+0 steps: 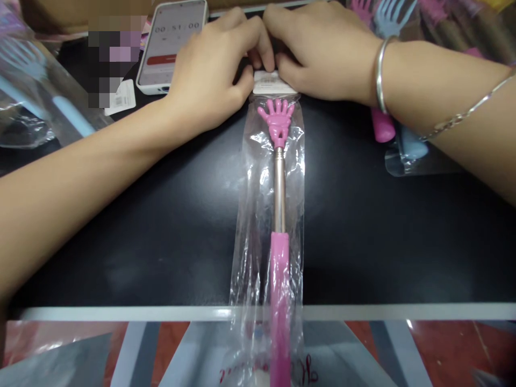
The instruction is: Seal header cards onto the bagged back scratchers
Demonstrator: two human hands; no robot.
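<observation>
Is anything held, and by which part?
The left hand and right hand are at the white card topping the bagged pink back scratcher; whether they grip it cannot be told.

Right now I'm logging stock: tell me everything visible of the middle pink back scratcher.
The pink back scratcher has a five-fingered head, metallic shaft and pink grip. It lies in a clear bag on the table, head farthest, grip overhanging the near edge. Left hand and right hand touch the white label beyond it.
</observation>
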